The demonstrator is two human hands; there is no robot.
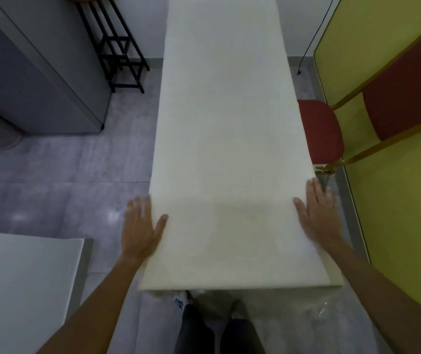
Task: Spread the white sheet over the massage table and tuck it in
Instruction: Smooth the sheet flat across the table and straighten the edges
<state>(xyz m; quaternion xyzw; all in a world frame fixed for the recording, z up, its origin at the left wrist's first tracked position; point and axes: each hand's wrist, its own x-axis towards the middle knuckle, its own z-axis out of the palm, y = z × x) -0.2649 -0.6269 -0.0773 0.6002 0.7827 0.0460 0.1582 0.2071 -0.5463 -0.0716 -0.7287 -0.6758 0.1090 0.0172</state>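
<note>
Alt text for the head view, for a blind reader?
A person's left hand and right hand, fingers straight, touch the two side edges of a white sheet spread smooth, running away from the camera. A red chair stands at its right, a black rack far left.

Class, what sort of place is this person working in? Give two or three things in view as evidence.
Probably a small massage or treatment room: a long, narrow, sheet-draped table, a red padded chair beside it, and a black metal rack.
</note>
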